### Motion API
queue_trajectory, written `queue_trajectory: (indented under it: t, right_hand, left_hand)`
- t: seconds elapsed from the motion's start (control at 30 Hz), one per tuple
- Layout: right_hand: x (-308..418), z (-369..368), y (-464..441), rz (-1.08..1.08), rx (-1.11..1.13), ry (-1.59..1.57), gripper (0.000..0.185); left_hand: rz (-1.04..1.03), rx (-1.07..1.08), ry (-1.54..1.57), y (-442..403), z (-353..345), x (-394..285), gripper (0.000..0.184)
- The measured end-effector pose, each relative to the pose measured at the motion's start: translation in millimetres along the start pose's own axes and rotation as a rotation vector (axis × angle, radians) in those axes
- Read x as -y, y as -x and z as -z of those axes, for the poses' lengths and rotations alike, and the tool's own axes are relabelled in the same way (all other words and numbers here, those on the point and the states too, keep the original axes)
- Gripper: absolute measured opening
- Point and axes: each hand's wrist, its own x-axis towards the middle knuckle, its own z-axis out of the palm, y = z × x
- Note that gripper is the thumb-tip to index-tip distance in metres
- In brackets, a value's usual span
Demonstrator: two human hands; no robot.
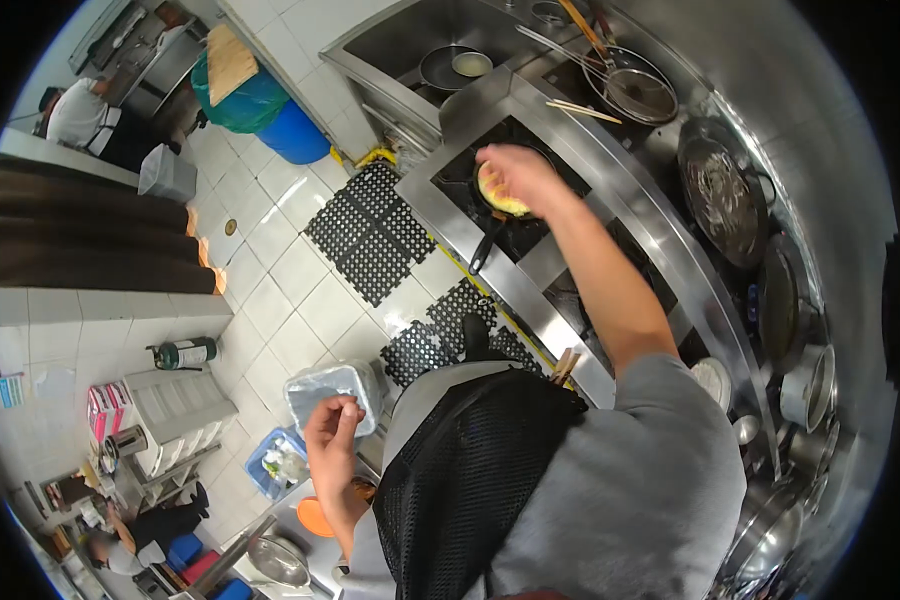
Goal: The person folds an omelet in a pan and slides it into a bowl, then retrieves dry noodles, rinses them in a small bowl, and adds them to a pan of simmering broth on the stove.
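Note:
My right hand [518, 175] is over a small black frying pan [486, 243] on the stove, its fingers smeared by motion. Yellow food [500, 196] that looks like an omelette lies in the pan, partly covered by the hand. Whether the fingers touch or hold it cannot be made out. My left hand [332, 440] is raised near my body, fingers curled in toward the thumb, with nothing visible between them. Beneath it, apart from the hand, stands a bin with a clear liner [320, 385].
A strainer [640, 95] and chopsticks [582, 108] lie beyond the burners. A large dark pan [720, 190] stands along the back wall. The sink [370, 50] holds a pan. Black mats [360, 225] cover part of the floor. Two other people are farther off at left.

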Motion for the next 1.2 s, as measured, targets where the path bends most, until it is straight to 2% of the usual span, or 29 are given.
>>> queue_trajectory:
  t: [0.07,0.13,0.2,0.27,0.33,0.37,0.43,0.47,0.5,0.53,0.57,0.6,0.67,0.73,0.8,0.87,0.93,1.0,1.07,1.13,1.2]
  right_hand:
    - [-50,-10,39,-0.168,0.018,0.168,0.033]
    - [-109,-7,75,-0.214,0.108,0.341,0.033]
    - [-168,-10,109,-0.328,0.08,0.371,0.032]
    - [-182,-35,161,-0.366,0.032,0.456,0.031]
    - [-203,-52,196,-0.406,0.078,0.499,0.032]
    - [-214,-58,213,-0.348,0.112,0.504,0.037]
    - [-229,-65,253,-0.176,0.102,0.762,0.042]
    - [-232,-65,279,-0.065,0.069,0.901,0.043]
    - [-229,-62,311,-0.109,-0.003,0.891,0.043]
    - [-221,-62,344,-0.049,-0.076,0.872,0.043]
    - [-217,-58,375,0.016,-0.138,0.86,0.043]
    - [-222,-44,404,-0.019,-0.208,0.912,0.042]
    - [-221,-22,469,0.026,-0.452,0.751,0.037]
    - [-221,3,525,-0.043,-0.792,0.662,0.03]
    - [-239,43,579,-0.069,-1.131,0.596,0.028]
    - [-267,93,634,-0.069,-1.375,0.596,0.029]
    - [-272,116,687,-0.208,-1.509,0.375,0.031]
    - [-352,188,745,-0.168,-1.666,0.647,0.027]
    - [-347,186,786,-0.401,-1.744,0.731,0.032]
    - [-367,204,819,-0.564,-1.809,0.68,0.031]
    - [-387,220,846,-0.58,-1.767,0.668,0.031]
  left_hand:
    - [0.001,0.059,-0.02,-5,1,6,0.017]
    - [-0.064,0.18,-0.133,-11,5,7,0.019]
    - [-0.105,0.243,-0.177,-14,15,4,0.019]
    - [-0.185,0.229,-0.228,-10,26,-5,0.019]
    - [-0.227,0.25,-0.222,-5,38,1,0.019]
    - [-0.253,0.231,-0.19,-5,44,12,0.019]
    - [-0.236,0.243,-0.19,-12,53,36,0.019]
    - [-0.225,0.325,-0.19,-18,54,49,0.019]
    - [-0.201,0.373,-0.316,-25,51,63,0.019]
    - [-0.184,0.413,-0.438,-30,46,75,0.018]
    - [-0.182,0.486,-0.432,-34,38,86,0.018]
    - [-0.172,0.535,-0.428,-32,29,91,0.018]
    - [-0.214,0.63,-0.341,-26,8,95,0.019]
    - [-0.216,0.675,-0.331,-15,-11,94,0.02]
    - [-0.215,0.72,-0.322,1,-28,97,0.021]
    - [-0.216,0.749,-0.298,17,-40,107,0.022]
    - [-0.24,0.739,-0.422,38,-51,112,0.022]
    - [-0.251,0.728,-0.427,65,-62,121,0.022]
    - [-0.253,0.7,-0.429,95,-73,136,0.022]
    - [-0.259,0.665,-0.474,119,-84,159,0.021]
    - [-0.266,0.599,-0.517,139,-97,204,0.021]
